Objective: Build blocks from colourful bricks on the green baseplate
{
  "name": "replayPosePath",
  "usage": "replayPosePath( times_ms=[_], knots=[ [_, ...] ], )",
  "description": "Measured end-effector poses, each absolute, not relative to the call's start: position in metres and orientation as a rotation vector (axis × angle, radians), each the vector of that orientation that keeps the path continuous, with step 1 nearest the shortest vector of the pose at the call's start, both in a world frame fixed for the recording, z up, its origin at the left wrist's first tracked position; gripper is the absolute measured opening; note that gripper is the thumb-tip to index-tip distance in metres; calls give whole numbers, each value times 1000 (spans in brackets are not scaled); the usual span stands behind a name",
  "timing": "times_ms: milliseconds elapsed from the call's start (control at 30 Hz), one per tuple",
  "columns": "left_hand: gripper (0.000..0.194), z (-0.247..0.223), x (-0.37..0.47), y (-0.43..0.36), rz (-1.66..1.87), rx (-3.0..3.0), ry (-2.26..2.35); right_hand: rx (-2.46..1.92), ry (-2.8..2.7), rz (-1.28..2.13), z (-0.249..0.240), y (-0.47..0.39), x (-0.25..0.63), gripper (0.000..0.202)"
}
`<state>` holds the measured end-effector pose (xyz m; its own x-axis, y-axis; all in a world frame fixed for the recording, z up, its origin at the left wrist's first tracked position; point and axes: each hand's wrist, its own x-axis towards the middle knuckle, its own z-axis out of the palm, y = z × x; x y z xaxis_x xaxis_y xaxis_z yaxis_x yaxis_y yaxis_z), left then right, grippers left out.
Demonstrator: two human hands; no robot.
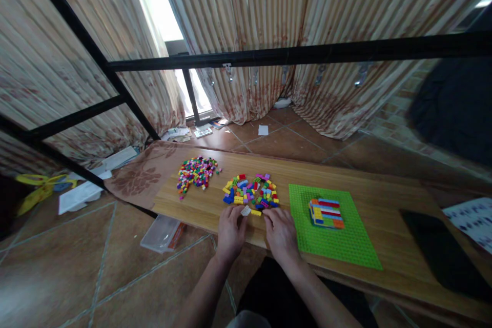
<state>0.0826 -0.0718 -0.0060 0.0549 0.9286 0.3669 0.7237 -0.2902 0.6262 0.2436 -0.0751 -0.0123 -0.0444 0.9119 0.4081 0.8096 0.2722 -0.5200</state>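
At the left fingertips (243, 214), apparently a white brick (246, 210), fingers slightly parted.

Both my forearms reach in from the near edge, wrists bent slightly inward; my left hand (231, 230) and right hand (281, 231) sit apart, palms down, fingers curled toward each other.

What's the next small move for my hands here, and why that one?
I'd probably bring the fingertips of your right hand onto the yellow brick and grip it. It lies between the hands, just outside the mixed pile, with those fingertips close by its end, while your left hand already has the white brick at its fingertips.
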Motion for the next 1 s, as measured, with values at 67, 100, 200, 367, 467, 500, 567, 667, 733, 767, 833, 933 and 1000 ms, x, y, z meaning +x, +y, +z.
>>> replayPosePath(
  times_ms=[67, 100, 200, 367, 467, 500, 567, 667, 733, 767, 833, 933, 1000],
  knots=[
    [22, -6, 84, -71, 1073, 2052, 1694, -1571, -1892, 166, -10, -69, 246, 23],
    [22, -7, 85, -71, 1072, 2048, 1699, -1581, -1920, 157, -7, -65, 246, 24],
    [21, -7, 86, -71, 1062, 2032, 1701, -1618, -2011, 132, 1, -56, 243, 24],
    [23, -7, 80, -73, 1113, 1898, 1706, -1637, -2060, 134, 5, -50, 233, 18],
    [23, -4, 70, -68, 1189, 1772, 1792, -1637, -2062, 155, 6, -48, 230, 15],
    [23, -2, 66, -64, 1205, 1740, 1834, -1643, -2060, 150, 6, -46, 229, 14],
    [23, 2, 60, -54, 1211, 1715, 1905, -1656, -2056, 130, 8, -43, 227, 14],
    [25, 8, 58, -36, 1157, 1812, 1972, -1664, -2051, 125, 9, -39, 225, 15],
    [25, 12, 62, -26, 1043, 1902, 2040, -1662, -2038, 140, 10, -37, 224, 15],
    [23, 13, 64, -22, 966, 1927, 2082, -1659, -2031, 148, 10, -37, 224, 14],
    [19, 15, 69, -16, 826, 1936, 2159, -1653, -2012, 166, 10, -38, 224, 14],
    [17, 18, 71, -13, 782, 1915, 2188, -1627, -1967, 203, 11, -44, 227, 15],
    [16, 21, 70, -13, 877, 1869, 2149, -1599, -1906, 237, 11, -51, 230, 18]
  ],
)
